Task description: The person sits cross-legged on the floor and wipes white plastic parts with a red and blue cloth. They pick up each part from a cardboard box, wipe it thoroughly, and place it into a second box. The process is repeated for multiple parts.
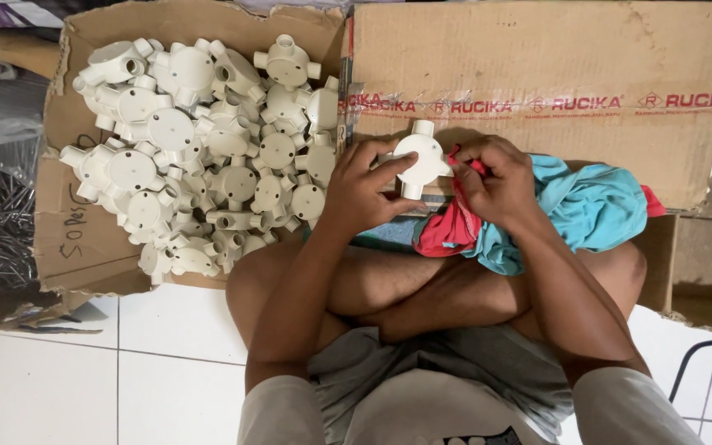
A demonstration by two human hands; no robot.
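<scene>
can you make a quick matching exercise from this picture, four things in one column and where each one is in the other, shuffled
Things:
1. single white junction box
2. red and teal cloth
3. pile of white junction boxes
4. closed cardboard box

Places:
A. heaped on an opened-out cardboard carton at the left
B. held in the left hand
C. gripped by the right hand, draped over the lap
D. lying beyond the hands, taped along its side

Pairs: 1-B, 2-C, 3-A, 4-D

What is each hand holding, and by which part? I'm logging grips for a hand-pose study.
The left hand holds a white round junction box by its disc-shaped body. The right hand grips a bunched red-and-teal cloth at its red end.
</scene>
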